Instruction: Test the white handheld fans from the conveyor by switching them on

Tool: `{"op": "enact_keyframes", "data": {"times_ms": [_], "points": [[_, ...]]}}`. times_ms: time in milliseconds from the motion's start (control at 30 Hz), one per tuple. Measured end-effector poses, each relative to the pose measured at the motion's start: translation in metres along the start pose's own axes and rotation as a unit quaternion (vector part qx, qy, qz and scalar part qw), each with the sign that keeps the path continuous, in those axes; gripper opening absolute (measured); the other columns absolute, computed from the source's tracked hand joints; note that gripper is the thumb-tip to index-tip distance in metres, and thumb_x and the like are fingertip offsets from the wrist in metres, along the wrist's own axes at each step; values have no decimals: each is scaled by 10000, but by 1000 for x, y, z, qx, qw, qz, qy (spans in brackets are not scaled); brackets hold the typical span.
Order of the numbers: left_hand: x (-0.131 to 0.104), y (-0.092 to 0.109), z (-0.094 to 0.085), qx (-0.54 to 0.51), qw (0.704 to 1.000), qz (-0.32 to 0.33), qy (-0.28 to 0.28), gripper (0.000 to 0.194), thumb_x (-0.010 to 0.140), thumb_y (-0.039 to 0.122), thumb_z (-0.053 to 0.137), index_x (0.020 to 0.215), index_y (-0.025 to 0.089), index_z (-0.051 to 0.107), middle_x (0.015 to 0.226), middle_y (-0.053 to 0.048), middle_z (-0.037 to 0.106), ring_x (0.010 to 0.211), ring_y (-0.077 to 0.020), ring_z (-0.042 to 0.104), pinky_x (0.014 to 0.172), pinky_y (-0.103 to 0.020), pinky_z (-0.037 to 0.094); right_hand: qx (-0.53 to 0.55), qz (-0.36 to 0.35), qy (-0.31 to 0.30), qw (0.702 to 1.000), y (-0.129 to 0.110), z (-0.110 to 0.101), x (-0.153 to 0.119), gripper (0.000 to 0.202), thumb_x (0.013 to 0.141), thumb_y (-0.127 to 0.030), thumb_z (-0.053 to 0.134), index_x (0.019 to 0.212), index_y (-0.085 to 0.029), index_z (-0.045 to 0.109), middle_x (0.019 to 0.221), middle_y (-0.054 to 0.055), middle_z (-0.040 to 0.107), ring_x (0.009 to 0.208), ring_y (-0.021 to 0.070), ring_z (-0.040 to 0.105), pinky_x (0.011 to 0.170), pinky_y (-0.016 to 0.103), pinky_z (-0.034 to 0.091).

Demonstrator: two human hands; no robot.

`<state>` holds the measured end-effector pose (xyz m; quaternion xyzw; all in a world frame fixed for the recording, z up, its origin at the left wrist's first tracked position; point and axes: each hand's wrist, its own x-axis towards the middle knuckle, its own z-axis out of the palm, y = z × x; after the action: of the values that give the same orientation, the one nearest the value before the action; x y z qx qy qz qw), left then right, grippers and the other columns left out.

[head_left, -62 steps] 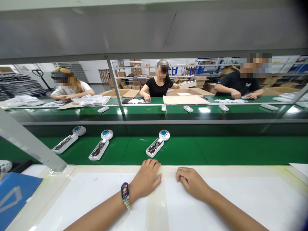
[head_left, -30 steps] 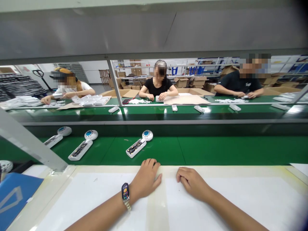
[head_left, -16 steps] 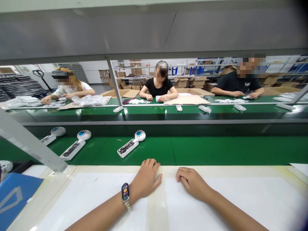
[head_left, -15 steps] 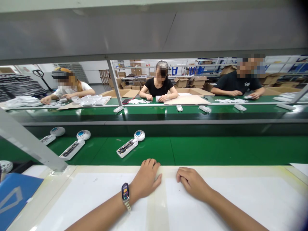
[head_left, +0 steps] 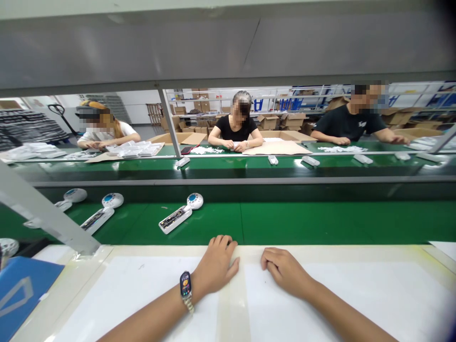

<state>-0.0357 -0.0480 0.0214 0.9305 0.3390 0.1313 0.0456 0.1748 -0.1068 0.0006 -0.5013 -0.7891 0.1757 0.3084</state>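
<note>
White opened device (head_left: 177, 217) on green belt (head_left: 320, 221)

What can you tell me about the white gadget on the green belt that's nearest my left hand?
The white gadget is a long, slim plastic body ending in a round head with a blue centre. Its top is open, showing dark circuitry inside. It lies flat and slantwise on the green belt, round head pointing away to the right. Nothing touches it; the left hand rests apart on the white worktop.

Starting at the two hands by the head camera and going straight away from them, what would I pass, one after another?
left hand and right hand flat on the white worktop → near green belt carrying an opened handheld device → far green belt with small white pieces → cardboard sheet → seated person in black
</note>
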Motion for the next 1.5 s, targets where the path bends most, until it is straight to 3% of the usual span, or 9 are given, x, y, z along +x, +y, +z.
{"op": "enact_keyframes", "data": {"times_ms": [1500], "points": [[0,0,1,6,1000,-4,-15,295,847,297,391,1087,153,484,1044,-120,497,966,-261,443,838,-442,388,3,1,-4,1000,2,1,0,283,697,38,338,658,-191,500,661,7,544,625,149,509,606,255,395]]}}
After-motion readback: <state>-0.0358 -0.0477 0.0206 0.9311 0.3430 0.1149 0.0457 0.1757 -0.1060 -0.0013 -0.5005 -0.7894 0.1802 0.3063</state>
